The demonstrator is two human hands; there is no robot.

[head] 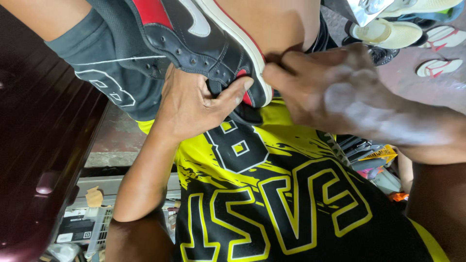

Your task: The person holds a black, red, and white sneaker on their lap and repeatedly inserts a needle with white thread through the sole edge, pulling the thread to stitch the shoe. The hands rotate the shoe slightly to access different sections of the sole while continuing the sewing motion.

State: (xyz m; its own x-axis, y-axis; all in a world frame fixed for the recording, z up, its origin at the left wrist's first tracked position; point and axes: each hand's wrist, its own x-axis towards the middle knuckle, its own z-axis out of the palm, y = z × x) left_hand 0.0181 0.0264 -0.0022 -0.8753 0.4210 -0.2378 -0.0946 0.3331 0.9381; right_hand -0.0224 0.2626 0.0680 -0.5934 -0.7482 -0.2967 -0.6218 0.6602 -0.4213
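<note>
Black leather with red panels and a white sole, one sneaker [204,43] lies across the person's lap, its long axis slanting from upper left down to its toe at lower right. The left hand [194,104] grips that toe, thumb pressed over it, while the right hand [330,92] pinches the sole edge with fingers closed. Two hands, one shoe held.

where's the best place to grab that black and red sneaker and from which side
Probably around the toe end, coming from below. The black and red sneaker lies on the lap with its white sole edge turned to the right, so a palm under the toe with the thumb wrapped over it fits; the left hand holds it that way. The right hand pinches at the sole edge.
</note>
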